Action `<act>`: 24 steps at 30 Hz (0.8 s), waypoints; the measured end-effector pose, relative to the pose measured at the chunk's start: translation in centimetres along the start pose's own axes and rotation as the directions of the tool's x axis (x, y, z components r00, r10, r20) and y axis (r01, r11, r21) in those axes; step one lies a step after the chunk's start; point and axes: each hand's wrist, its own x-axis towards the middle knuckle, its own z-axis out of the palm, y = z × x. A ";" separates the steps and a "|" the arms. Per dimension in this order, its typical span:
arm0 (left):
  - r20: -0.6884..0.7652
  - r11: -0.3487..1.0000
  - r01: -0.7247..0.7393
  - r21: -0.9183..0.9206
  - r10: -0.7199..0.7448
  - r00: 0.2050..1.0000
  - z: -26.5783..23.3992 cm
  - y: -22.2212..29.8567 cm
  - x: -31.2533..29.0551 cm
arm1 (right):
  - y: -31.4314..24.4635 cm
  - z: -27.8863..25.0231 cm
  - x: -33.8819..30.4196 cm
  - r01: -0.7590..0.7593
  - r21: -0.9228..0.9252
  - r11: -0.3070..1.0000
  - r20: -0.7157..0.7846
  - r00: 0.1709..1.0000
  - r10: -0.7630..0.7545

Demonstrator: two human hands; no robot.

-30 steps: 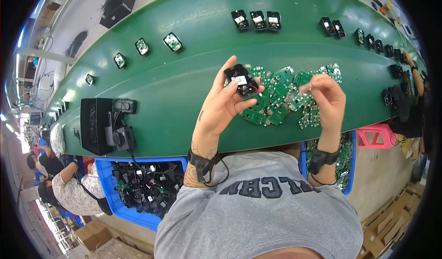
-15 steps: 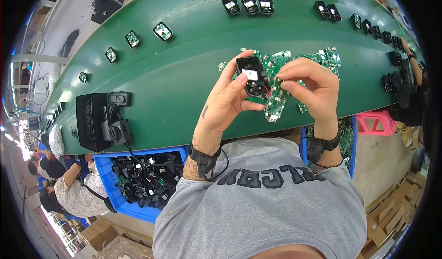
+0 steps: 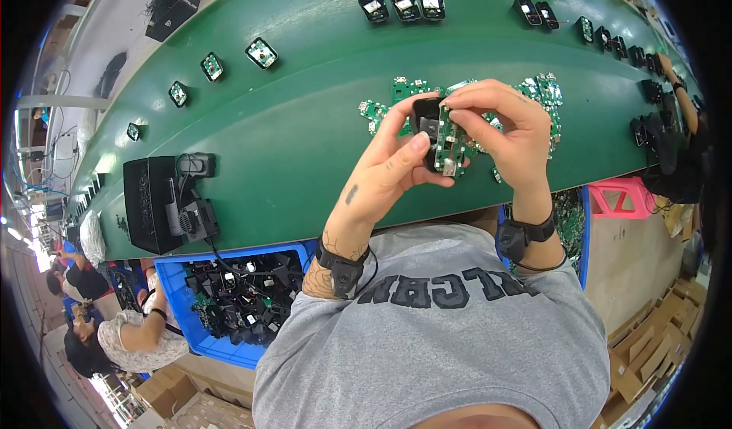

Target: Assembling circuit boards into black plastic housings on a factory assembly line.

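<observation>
My left hand [image 3: 386,157] is closed around a black plastic housing [image 3: 428,128], held above the green table. Between thumb and fingers, my right hand [image 3: 509,130] pinches the upper end of a green circuit board [image 3: 450,148]. The board stands tilted along the housing's right side, and its lower end with a metal connector comes close to my left fingertips. Whether it sits inside the housing I cannot tell. Behind both hands lies a loose pile of green circuit boards [image 3: 546,94], partly hidden by my fingers.
Black housings [image 3: 406,5] stand in groups along the far side, with board-filled ones [image 3: 262,52] at left. A black bin [image 3: 152,203] sits on the table's left. Below the near edge is a blue crate [image 3: 174,276] of black parts. Other people work at both sides.
The circuit board has come up against the housing, where before it hung apart to the right. My left hand has turned the housing, and its white label no longer shows.
</observation>
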 end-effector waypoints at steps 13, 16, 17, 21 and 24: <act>-0.019 0.986 -0.089 0.140 0.093 0.995 1.4 0.0 -0.2 | -0.5 1.3 0.4 0.230 -0.305 0.924 -0.062 0.963 -0.261; -0.046 0.971 -0.102 0.216 0.115 0.992 1.9 0.3 -0.2 | -0.5 1.6 0.4 0.213 -0.348 0.913 -0.093 0.961 -0.260; -0.047 0.971 -0.102 0.217 0.115 0.992 2.1 0.4 -0.2 | -0.3 1.8 0.3 0.213 -0.347 0.913 -0.094 0.961 -0.260; -0.034 0.965 -0.136 0.225 0.147 0.989 2.1 0.3 0.1 | -0.6 1.3 0.0 -0.246 0.016 0.969 -0.022 0.969 0.247; -0.015 0.971 -0.132 0.199 0.138 0.990 2.1 0.3 -0.1 | -0.7 0.9 -0.4 -0.502 0.191 0.843 0.185 0.862 0.471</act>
